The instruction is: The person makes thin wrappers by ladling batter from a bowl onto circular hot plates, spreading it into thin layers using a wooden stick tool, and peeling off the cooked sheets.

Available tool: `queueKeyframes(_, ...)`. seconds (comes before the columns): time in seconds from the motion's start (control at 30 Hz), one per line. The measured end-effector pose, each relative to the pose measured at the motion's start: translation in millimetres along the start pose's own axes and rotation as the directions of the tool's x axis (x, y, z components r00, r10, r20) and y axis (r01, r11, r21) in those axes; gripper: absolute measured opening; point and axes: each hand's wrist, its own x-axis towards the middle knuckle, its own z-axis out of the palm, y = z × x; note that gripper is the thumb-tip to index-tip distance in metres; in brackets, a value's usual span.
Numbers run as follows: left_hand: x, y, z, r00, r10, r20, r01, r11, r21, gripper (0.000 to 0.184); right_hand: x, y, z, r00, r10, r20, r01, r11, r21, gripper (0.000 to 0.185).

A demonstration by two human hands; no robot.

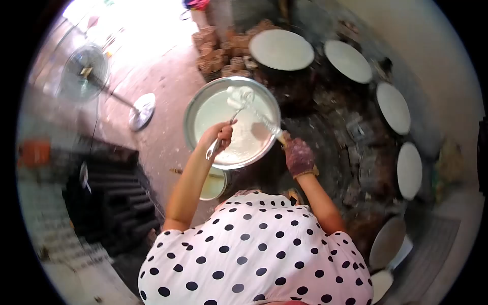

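My bare left hand point(218, 137) is closed round the handle of a metal ladle point(212, 149), whose far end reaches over a wide metal basin point(189, 119) of white, batter-like liquid point(216, 112). In my right hand point(299, 156), which wears a stained purplish work glove, is the light-coloured handle of a long tool point(279, 135); its shaft is smeared with white. The two tools meet above the liquid at a thick white clump point(241, 95). That clump hides their ends, so the kind of the right tool cannot be made out.
Round pans with pale lids point(282, 50) curve along the right side. A small bucket point(213, 184) stands below the basin. A pedestal fan point(85, 72) is at left, above a pile of black cylinders point(109, 195). Brown clay-like cylinders point(211, 51) are stacked behind the basin.
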Motion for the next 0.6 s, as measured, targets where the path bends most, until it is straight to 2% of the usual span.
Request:
queueKeyframes(0.03, 16, -15, 2, 1.0, -0.028, -0.008, 0.028, 0.999, 0.044, 0.029, -30, 11, 6, 0.998, -0.011, -0.056, 0.016, 0.996, 0.083, 0.042)
queueKeyframes(0.1, 5, -54, 39, 0.991, 0.134, 0.021, -0.13, 0.897, 0.422, 0.034, -90, 27, -6, 0.979, 0.198, 0.057, -0.204, 0.903, 0.379, 0.054)
queueKeyframes(0.17, 18, -97, 64, 0.986, 0.082, 0.145, -0.159, 0.718, 0.678, 0.036, -150, 52, -13, 0.93, 0.367, 0.013, -0.329, 0.817, 0.474, 0.055)
queueKeyframes(0.2, 25, -119, 77, 0.977, 0.056, 0.206, -0.197, 0.602, 0.774, 0.037, -174, 63, -18, 0.903, 0.43, 0.01, -0.388, 0.805, 0.449, 0.055)
queueKeyframes(0.23, 44, -139, 91, 0.973, -0.132, 0.189, 0.007, 0.837, 0.547, 0.036, -198, 71, -24, 0.846, 0.53, 0.064, -0.517, 0.784, 0.343, 0.055)
queueKeyframes(0.27, 62, -159, 106, 0.935, -0.314, 0.165, 0.263, 0.926, 0.272, 0.035, -224, 75, -30, 0.772, 0.626, 0.108, -0.632, 0.74, 0.232, 0.054)
queueKeyframes(0.33, 101, -211, 137, 0.872, -0.464, 0.155, 0.427, 0.877, 0.22, 0.032, -271, 86, -30, 0.688, 0.725, 0.027, -0.715, 0.671, 0.195, 0.051)
queueKeyframes(0.4, 99, -240, 198, 0.809, -0.51, 0.292, 0.306, 0.79, 0.531, 0.033, -318, 104, -38, 0.595, 0.8, -0.078, -0.784, 0.599, 0.164, 0.049)
queueKeyframes(0.43, 88, -261, 227, 0.829, -0.477, 0.291, 0.121, 0.661, 0.74, 0.037, -344, 110, -42, 0.555, 0.823, -0.12, -0.805, 0.568, 0.174, 0.048)
queueKeyframes(0.5, 78, -301, 263, 0.754, -0.589, 0.291, 0.093, 0.535, 0.84, 0.041, -377, 117, -51, 0.471, 0.865, -0.174, -0.847, 0.499, 0.187, 0.047)
queueKeyframes(0.57, 103, -366, 296, 0.615, -0.745, 0.26, 0.321, 0.537, 0.78, 0.036, -407, 129, -58, 0.226, 0.963, -0.148, -0.945, 0.254, 0.208, 0.045)
queueKeyframes(0.6, 106, -400, 331, 0.562, -0.816, 0.137, 0.51, 0.472, 0.719, 0.034, -425, 136, -53, 0.169, 0.973, -0.156, -0.956, 0.201, 0.212, 0.045)
